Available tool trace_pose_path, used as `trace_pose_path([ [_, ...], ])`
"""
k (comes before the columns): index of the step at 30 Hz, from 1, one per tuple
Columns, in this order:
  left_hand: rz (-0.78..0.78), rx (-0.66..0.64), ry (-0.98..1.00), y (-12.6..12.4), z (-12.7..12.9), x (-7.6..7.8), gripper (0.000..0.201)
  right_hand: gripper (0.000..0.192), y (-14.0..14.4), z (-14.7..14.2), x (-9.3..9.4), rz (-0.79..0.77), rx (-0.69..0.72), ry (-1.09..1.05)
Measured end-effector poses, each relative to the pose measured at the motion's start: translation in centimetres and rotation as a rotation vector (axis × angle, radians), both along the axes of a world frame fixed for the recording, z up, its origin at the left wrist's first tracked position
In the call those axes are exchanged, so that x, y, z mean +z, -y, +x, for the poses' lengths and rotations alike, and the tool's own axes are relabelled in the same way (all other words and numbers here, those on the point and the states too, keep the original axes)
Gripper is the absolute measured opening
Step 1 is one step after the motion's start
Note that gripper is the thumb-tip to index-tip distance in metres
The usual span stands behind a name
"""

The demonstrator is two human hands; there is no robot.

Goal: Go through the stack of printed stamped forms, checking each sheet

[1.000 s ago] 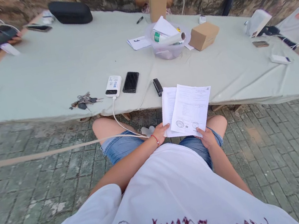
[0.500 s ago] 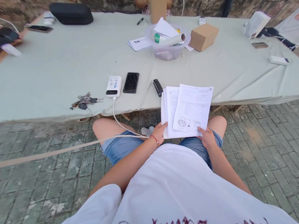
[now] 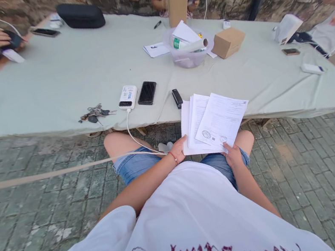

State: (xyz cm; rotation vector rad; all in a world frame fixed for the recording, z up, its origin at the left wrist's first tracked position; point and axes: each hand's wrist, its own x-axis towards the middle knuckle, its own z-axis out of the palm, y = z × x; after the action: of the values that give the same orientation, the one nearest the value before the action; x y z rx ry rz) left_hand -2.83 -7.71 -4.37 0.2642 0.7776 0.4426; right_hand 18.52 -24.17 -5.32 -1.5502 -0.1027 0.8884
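Several printed paper sheets are fanned out above my lap, and their far edges overlap the table's near edge. My left hand is closed on the left edge of the papers, a red string at its wrist. At the lower right corner, my right hand pinches the top sheet, which bears round stamps; its thumb lies on the paper. Just beyond the papers lies a black stapler-like object. Left of it are a black phone, a white power bank with a cable plugged in, and a bunch of keys.
On the cloth-covered table stand a clear plastic bowl of papers and rolls, a cardboard box and a black case. Other people sit at the far side and both ends. A white cable hangs toward my lap.
The top sheet has slid and turned to the right, so the fan of papers is wider. At the left, a co-worker's hand has come over the black object; an arm has appeared at the right.
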Motion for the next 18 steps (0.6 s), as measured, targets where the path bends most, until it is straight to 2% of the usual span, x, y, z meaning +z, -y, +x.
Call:
trace_pose_path([
  [4, 0.011, -0.019, 0.021, -0.04, -0.16, -0.07, 0.05, 0.044, 0.15, 0.17, 0.01, 0.004, 0.066, -0.029],
  [12, -0.026, -0.087, 0.095, 0.0, -0.26, -0.31, 0.044, 0.039, 0.13, 0.39, 0.19, 0.012, 0.063, -0.056],
  [18, 0.061, -0.067, 0.045, 0.18, -0.12, 0.05, 0.038, 0.039, 0.01, 0.23, 0.15, 0.015, 0.072, -0.034],
])
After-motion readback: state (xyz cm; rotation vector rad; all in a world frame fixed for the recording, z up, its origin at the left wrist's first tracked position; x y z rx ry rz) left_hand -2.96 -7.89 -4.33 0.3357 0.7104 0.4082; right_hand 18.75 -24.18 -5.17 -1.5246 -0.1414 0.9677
